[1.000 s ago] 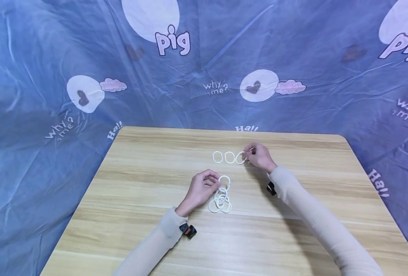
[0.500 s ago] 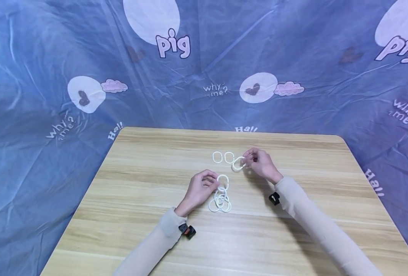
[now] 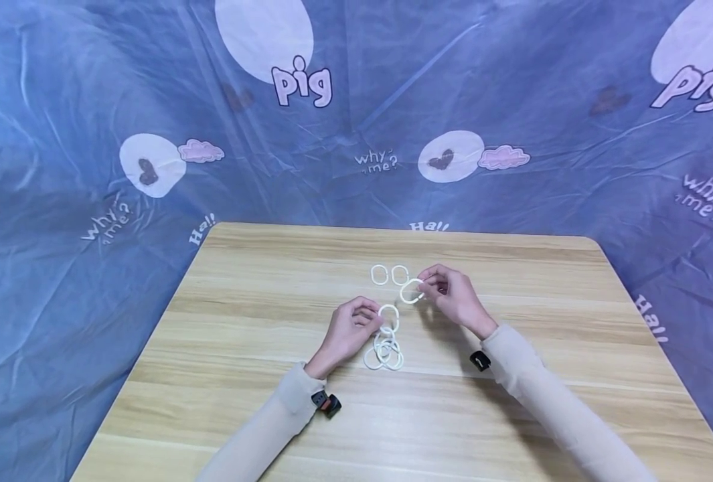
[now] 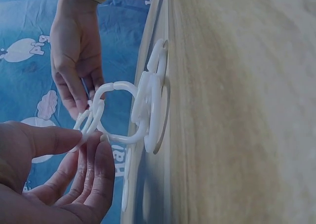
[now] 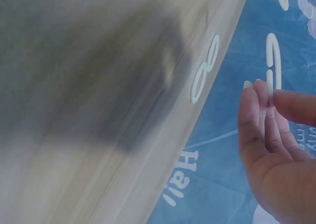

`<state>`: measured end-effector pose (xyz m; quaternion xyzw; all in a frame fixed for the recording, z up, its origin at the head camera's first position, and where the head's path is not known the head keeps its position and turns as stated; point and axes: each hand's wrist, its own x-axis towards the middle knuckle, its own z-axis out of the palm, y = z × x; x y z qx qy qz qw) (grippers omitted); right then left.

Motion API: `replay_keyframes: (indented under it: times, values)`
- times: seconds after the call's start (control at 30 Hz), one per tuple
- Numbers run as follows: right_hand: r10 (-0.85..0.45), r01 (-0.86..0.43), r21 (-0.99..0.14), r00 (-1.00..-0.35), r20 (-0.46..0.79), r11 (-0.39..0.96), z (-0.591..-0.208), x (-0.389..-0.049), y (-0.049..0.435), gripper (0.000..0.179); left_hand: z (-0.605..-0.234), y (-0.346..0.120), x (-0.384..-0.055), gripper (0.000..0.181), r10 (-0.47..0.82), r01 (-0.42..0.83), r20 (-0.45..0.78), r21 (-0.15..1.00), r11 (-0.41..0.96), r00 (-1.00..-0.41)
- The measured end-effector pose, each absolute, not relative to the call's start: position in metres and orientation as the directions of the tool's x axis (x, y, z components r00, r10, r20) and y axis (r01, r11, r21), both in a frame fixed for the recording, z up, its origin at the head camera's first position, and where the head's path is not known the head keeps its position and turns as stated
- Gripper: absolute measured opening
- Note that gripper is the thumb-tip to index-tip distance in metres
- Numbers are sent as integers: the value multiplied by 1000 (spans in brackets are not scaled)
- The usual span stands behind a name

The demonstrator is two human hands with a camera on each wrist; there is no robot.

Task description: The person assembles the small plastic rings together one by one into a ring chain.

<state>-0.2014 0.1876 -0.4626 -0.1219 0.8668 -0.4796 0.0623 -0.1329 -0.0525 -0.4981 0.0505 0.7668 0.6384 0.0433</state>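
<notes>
My left hand pinches the upper white plastic link of a short chain between thumb and fingers. Below it hang linked white rings, the lower ones resting against the tabletop. My right hand pinches a separate oval link by one side, lifted off the table. A small gap shows in this link in the right wrist view. The two hands are close together, with the loose link just up and right of the chain's top link. In the left wrist view the links overlap, so contact between them cannot be told.
Two loose oval links, a left one and a right one, lie side by side on the wooden table beyond the hands. A blue printed cloth hangs behind the table's far edge.
My right hand has lifted the third link from the row and brought it left and nearer, toward the chain. The left hand has stayed almost still, holding the chain's top link.
</notes>
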Motion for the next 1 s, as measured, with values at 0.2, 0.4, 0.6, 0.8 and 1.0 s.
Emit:
replay_keyframes:
  times: [0.2,0.4,0.6,0.8,1.0]
  values:
    - [-287,-182,-859,-957,43,478,-460,-191,186,19,-495,-52,-132,21,127,13,-11,981,192,-992]
    - [-325,-187,-882,-945,41,432,-459,-184,181,21,-494,-50,-133,22,117,9,-15,980,200,-993]
    - [-355,-169,-888,-935,7,427,-460,-179,175,20,-494,-47,-135,22,125,-6,-27,985,171,-992]
    - [-367,-173,-889,-930,6,425,-461,-174,171,19,-493,-46,-132,22,118,-9,-28,987,158,-993]
    - [-370,-163,-904,-929,6,395,-465,-170,170,19,-492,-48,-130,21,137,12,-11,987,162,-991]
